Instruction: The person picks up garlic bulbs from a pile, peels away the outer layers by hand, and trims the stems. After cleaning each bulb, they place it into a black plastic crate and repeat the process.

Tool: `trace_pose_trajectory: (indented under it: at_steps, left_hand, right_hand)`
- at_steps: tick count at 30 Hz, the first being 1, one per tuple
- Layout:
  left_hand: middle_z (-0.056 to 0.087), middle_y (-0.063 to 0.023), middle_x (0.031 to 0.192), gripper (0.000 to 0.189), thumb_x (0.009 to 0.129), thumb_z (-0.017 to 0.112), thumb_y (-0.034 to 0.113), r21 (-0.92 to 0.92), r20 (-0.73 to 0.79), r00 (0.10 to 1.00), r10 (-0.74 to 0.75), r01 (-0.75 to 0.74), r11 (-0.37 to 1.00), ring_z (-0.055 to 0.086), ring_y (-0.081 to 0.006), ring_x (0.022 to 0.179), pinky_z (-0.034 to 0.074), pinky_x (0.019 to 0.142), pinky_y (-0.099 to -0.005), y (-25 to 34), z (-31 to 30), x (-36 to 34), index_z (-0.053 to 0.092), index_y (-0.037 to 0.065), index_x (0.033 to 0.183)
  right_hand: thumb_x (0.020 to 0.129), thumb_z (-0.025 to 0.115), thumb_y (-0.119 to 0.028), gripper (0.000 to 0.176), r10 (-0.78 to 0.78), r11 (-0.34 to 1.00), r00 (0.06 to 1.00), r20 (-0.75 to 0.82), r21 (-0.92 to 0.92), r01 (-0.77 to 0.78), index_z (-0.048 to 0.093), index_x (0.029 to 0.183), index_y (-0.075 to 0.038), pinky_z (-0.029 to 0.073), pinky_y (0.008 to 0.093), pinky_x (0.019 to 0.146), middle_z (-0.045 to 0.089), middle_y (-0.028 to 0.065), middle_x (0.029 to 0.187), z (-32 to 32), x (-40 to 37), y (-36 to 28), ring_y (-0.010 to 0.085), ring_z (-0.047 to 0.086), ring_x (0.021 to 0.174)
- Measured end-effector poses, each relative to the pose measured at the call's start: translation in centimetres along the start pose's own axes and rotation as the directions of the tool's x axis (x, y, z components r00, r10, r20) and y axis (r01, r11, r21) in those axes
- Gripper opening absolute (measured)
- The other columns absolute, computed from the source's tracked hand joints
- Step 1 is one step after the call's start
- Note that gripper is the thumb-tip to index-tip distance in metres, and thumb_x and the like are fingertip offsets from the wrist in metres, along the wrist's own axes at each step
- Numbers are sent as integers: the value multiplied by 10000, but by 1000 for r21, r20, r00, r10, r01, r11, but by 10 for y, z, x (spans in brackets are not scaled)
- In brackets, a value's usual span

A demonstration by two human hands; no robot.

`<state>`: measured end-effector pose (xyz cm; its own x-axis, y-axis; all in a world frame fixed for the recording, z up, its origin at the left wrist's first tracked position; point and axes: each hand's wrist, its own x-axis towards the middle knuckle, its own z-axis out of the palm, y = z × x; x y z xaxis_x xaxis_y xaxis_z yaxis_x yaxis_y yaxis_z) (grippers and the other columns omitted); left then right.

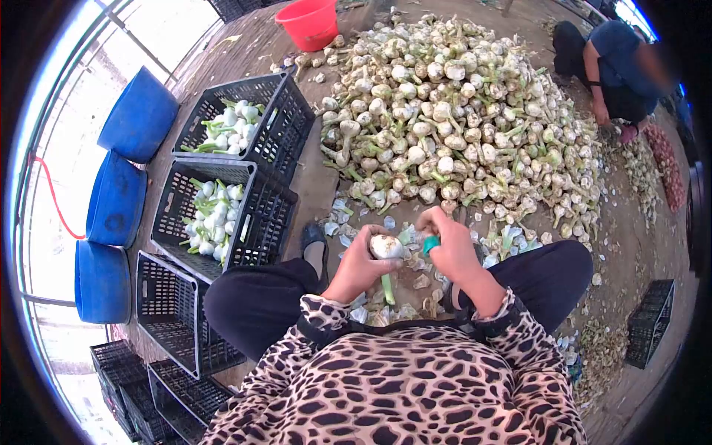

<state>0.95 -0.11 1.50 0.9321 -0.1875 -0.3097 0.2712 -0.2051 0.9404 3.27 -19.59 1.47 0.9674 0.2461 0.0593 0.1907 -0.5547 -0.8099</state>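
Note:
My left hand [357, 265] is closed around a garlic bulb [386, 246], whose pale, partly dirty head faces up while a green stem hangs below my fingers. Just to the right, my right hand [455, 256] is curled with its fingers pinched together. A small teal piece [431, 244] shows at those fingers; its kind is hard to make out, and the rest of it is hidden. A gap separates the two hands. Beyond them lies a large heap of garlic bulbs [452, 126] with stems, and peeled skins [512, 239] litter the ground between my legs.
Black crates [276, 174] holding cleaned garlic stand at left, with another crate [169, 297] nearer me. Blue tubs [115, 196] line the wall. A red bucket [308, 26] sits behind the heap. Another person [619, 70] crouches at far right, near a red net sack [665, 167].

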Motion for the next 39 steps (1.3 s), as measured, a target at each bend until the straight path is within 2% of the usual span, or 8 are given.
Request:
trace_pose_trajectory:
  at_steps: [3, 7, 23, 26, 29, 33, 37, 39]
  left_hand:
    - [615, -87, 957, 534, 652, 760, 88, 209, -91, 996, 0, 19, 978, 588, -142, 878, 471, 787, -284, -1, 1, 1, 520, 14, 1123]
    - [639, -177, 955, 605, 631, 775, 185, 405, -152, 986, 63, 4, 914, 632, -277, 893, 486, 775, -353, -7, 5, 2, 497, 19, 1141]
    - [559, -182, 1040, 650, 611, 772, 163, 540, -164, 937, 308, -176, 823, 565, -341, 940, 457, 830, -394, -3, 2, 4, 470, 51, 1175]
    - [565, -148, 1074, 641, 628, 774, 139, 349, -104, 943, 317, -264, 899, 579, -276, 963, 464, 845, -349, -3, 8, -3, 479, 49, 1190]
    - [568, -136, 1107, 594, 654, 768, 101, 336, -83, 960, 269, -227, 914, 580, -226, 1011, 460, 874, -316, 1, 3, -2, 502, 40, 1182]
    - [538, -117, 1175, 585, 678, 744, 48, 157, -84, 959, 270, -255, 954, 559, -200, 1063, 455, 905, -314, 9, 2, -1, 477, 47, 1198]
    - [469, -98, 1240, 617, 693, 703, -5, -231, -83, 940, 331, -342, 911, 494, -190, 1139, 432, 945, -324, -9, 5, 7, 392, 49, 1224]
    - [448, -98, 1245, 630, 696, 681, -27, -337, -84, 942, 325, -334, 880, 469, -189, 1158, 420, 956, -323, -8, 4, 9, 356, 49, 1230]
  right_hand:
    - [778, 533, -28, 217, -225, 967, 971, -76, 109, 232, 535, 994, -50, 468, 416, 682, 609, 145, 895, 9, -6, -21, 342, 595, 804]
    - [763, 581, -94, 195, -420, 897, 906, -56, -178, 405, 557, 954, -64, 502, 362, 677, 593, 96, 891, 25, -9, -19, 273, 596, 827]
    - [699, 602, -52, 178, -240, 932, 967, -86, -299, 205, 505, 848, -52, 483, 411, 660, 554, 123, 794, 26, 1, -4, 316, 584, 758]
    - [710, 571, -18, 167, -69, 920, 991, -114, -391, 19, 515, 866, -36, 478, 440, 686, 580, 152, 816, 16, 9, 25, 360, 587, 786]
    - [699, 555, 7, 236, 131, 935, 965, 227, -351, -44, 539, 932, -27, 483, 451, 723, 613, 185, 883, 12, -1, 21, 378, 601, 841]
    - [684, 542, -11, 346, -29, 976, 786, 618, -152, 156, 590, 1026, -32, 486, 464, 766, 635, 207, 944, 19, -17, 16, 396, 602, 872]
    - [694, 524, -38, 330, -44, 998, 978, 202, -28, 51, 606, 1013, -58, 481, 461, 746, 640, 197, 927, 6, -8, 6, 388, 607, 871]
    - [704, 535, -69, 324, -26, 998, 964, 264, -53, 42, 603, 1021, -61, 478, 465, 736, 641, 202, 899, 2, -8, 2, 389, 609, 862]
